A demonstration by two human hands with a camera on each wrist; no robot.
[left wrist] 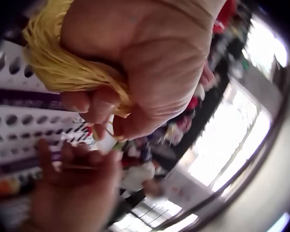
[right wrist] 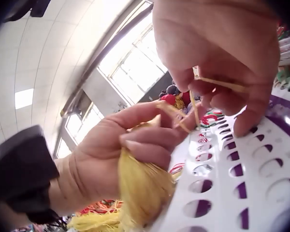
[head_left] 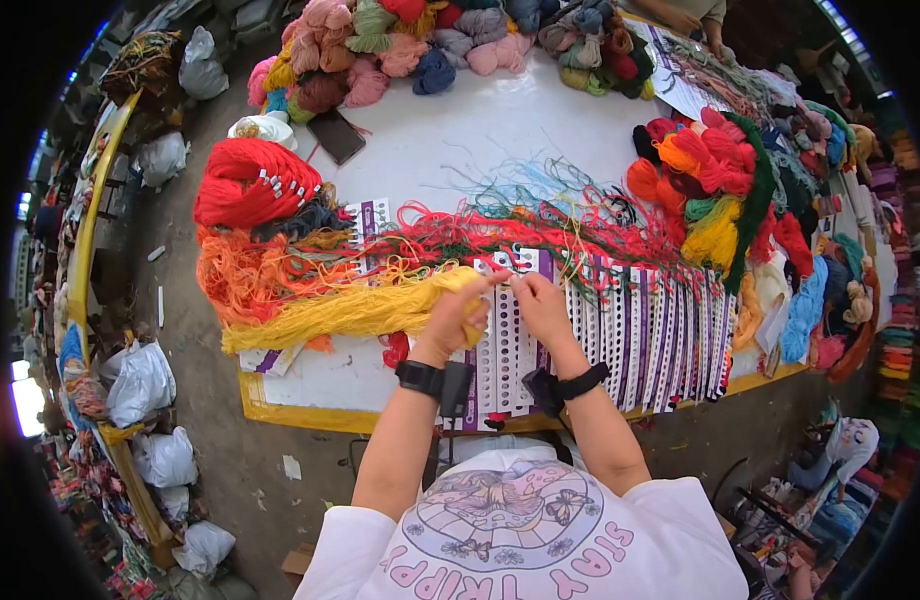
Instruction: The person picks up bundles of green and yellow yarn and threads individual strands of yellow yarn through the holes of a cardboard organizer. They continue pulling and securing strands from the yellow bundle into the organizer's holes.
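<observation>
My left hand grips the end of a long hank of yellow embroidery floss, whose tail lies to the left. In the left wrist view the floss bunches in the palm under curled fingers. Just to its right, my right hand pinches a thin yellow strand; the right wrist view shows it stretched between the two hands. Both hands are over the top end of a white punched floss card with rows of round holes and purple bands. Red threads are looped at that end.
Several more punched cards overlap to the right. Red threads and orange threads cross the table behind the hands. Yarn skeins pile up at right and back, near a dark phone. Yellow tape lines the front edge.
</observation>
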